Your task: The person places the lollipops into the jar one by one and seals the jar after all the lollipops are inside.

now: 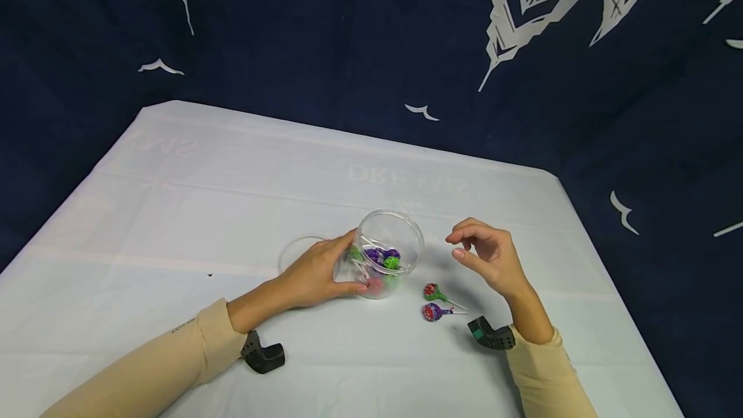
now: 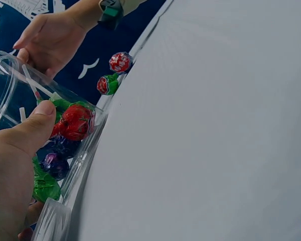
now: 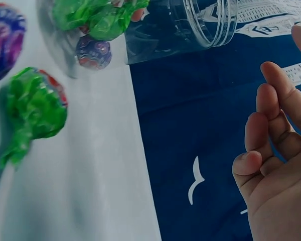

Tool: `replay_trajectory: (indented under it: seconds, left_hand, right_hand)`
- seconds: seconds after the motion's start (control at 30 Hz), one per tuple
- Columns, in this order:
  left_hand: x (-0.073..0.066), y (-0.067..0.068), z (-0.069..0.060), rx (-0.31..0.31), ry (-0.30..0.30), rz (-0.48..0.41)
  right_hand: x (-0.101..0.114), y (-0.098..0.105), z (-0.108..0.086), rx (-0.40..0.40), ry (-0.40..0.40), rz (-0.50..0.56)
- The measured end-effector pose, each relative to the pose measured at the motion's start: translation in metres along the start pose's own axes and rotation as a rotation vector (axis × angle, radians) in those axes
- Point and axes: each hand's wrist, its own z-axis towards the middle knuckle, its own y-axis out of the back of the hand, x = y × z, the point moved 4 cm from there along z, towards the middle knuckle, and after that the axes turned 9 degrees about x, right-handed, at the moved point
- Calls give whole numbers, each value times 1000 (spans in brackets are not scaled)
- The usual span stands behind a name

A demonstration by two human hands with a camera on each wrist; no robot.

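My left hand (image 1: 313, 274) grips a clear plastic jar (image 1: 419, 237) from its left side, thumb and fingers around the wall. Inside lie several wrapped lollipops; a red lollipop (image 2: 78, 122), a purple lollipop (image 2: 55, 166) and a green lollipop (image 2: 45, 186) show through the plastic in the left wrist view. The jar's mouth is uncovered. To its right, my right hand (image 1: 487, 255) hovers above the table with loosely bent fingers, holding nothing. Between that hand and the jar, a green-wrapped lollipop (image 1: 431, 291) and a purple-wrapped lollipop (image 1: 432, 312) lie on the cloth, sticks pointing right.
A clear round lid (image 1: 282, 254) lies behind the left hand, partly hidden by it. White cloth (image 1: 232, 224) covers the table. Beyond the table's far edge hangs a dark blue curtain (image 1: 325, 50) with white printed shapes.
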Motion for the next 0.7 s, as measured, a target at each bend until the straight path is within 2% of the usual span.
replay_trajectory:
  seconds: [0.47, 0.7]
  left_hand:
    - [0, 1, -1, 12, 11, -7]
    - [-1, 1, -1, 16, 7, -16]
  right_hand:
    - [-9, 0, -28, -36, 44, -2]
    - [-11, 1, -40, -42, 27, -41]
